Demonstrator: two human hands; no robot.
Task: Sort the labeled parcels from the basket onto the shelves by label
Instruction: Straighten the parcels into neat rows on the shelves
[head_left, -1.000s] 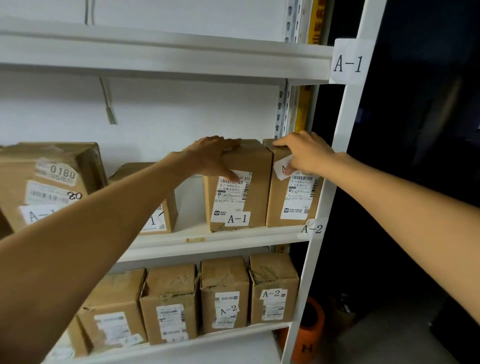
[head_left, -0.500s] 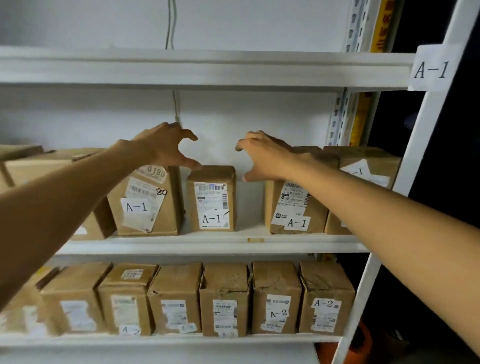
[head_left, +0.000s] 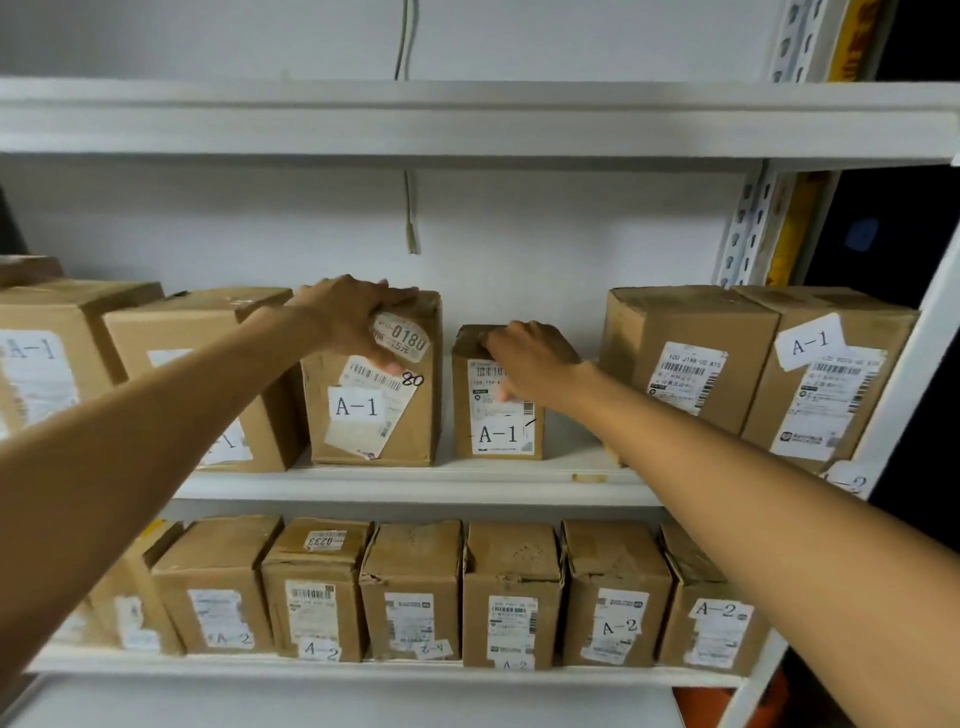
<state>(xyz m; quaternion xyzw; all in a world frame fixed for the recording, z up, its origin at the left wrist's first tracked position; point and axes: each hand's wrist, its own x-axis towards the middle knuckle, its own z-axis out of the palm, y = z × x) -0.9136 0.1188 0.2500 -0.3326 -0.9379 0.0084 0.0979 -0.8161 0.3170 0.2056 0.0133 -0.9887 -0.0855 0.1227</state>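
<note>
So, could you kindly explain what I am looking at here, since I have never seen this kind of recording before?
There is no machine here. A person wears a wide-angle camera on the head, so the single picture looks forward and down along both bare arms. The left hand grips the top front edge of a larger cardboard box marked A-1. The right hand grips the top of a smaller A-1 box beside it, and a gap separates the two boxes. Both stand on a white shelf, with more A-1 boxes on either side. The shelf below holds a row of boxes labelled A-2. No basket shows in this picture.
</note>
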